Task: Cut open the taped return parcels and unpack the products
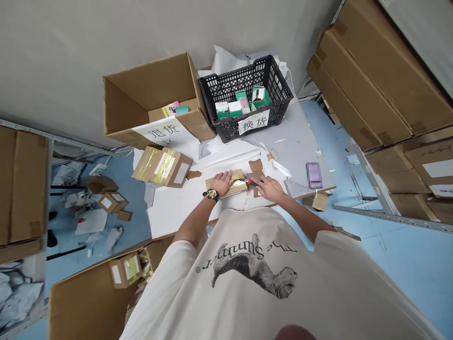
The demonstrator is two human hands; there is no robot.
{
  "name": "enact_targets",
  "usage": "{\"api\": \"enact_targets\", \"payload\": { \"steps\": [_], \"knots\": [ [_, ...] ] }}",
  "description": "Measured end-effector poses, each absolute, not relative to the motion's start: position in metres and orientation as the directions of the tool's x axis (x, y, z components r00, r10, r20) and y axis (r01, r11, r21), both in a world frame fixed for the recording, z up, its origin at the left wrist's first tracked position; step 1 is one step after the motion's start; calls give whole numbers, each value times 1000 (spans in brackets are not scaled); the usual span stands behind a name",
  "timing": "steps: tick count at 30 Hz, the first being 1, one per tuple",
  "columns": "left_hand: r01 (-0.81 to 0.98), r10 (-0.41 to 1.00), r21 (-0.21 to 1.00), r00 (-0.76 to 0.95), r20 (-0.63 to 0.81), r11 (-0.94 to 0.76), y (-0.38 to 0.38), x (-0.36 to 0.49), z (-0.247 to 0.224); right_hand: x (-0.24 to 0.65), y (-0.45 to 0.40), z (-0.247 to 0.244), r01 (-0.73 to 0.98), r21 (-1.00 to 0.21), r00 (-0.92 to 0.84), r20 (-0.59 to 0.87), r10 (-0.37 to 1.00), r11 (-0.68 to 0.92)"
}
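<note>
A small cardboard box [238,188] with shiny tape lies on the table near its front edge. My left hand [221,182], with a patterned watch on the wrist, rests on the box's left part and grips it. In my right hand [270,189] is a utility knife [252,182] with a red and black handle. Its blade points left and meets the taped top of the box; the exact cut is too small to make out. Torn brown cardboard [256,166] lies just behind the knife.
Behind stand a large open carton [148,85] and a black plastic crate [244,78] holding several green-and-white boxes. Left on the table is a taped carton [161,166]; a phone [314,175] lies right. Shelves with cartons [385,80] flank both sides. Below left sits another open carton [88,302].
</note>
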State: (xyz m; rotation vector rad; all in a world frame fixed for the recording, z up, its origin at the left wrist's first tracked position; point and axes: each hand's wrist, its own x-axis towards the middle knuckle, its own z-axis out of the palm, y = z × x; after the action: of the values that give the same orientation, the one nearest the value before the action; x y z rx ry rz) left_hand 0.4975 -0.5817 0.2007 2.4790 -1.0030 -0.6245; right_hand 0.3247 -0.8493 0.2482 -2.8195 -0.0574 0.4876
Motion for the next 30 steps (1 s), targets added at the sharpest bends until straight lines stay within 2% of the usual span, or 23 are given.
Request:
{"api": "enact_targets", "payload": {
  "steps": [5,7,9,10,12,15,17,19,21,24,30],
  "knots": [
    [-545,-731,562,662,-167,-622,-577,496,187,336,-852,240,19,-221,940,-329,93,-975],
    [-541,-727,574,672,-145,-614,-577,496,182,337,-878,238,-69,-172,943,-333,-7,-983],
    [-554,-731,567,669,-132,-609,-578,498,182,338,-914,239,-241,-138,931,-314,-188,-961],
    [-569,-739,559,663,-121,-603,-578,498,184,338,-931,240,-316,-156,921,-287,-263,-936],
    [-609,-760,545,645,-83,-576,-577,498,190,340,-958,241,-372,-285,922,-226,-316,-883],
    [-632,-765,555,644,-12,-541,-571,487,201,341,-966,239,-340,-563,940,-191,-281,-753],
    [-606,-742,580,670,3,-544,-565,474,208,341,-953,234,-356,-704,934,-256,-248,-615],
    [-571,-721,586,692,-34,-575,-561,461,212,339,-934,230,-402,-784,915,-350,-199,-472],
    [-539,-703,569,704,-100,-621,-562,452,214,337,-916,227,-441,-819,896,-423,-132,-368],
    [-469,-652,544,730,-205,-696,-574,450,217,337,-904,229,-486,-818,867,-497,-46,-308],
    [-391,-567,454,738,-366,-801,-599,458,227,356,-925,238,-472,-772,834,-547,67,-425]
  ]
}}
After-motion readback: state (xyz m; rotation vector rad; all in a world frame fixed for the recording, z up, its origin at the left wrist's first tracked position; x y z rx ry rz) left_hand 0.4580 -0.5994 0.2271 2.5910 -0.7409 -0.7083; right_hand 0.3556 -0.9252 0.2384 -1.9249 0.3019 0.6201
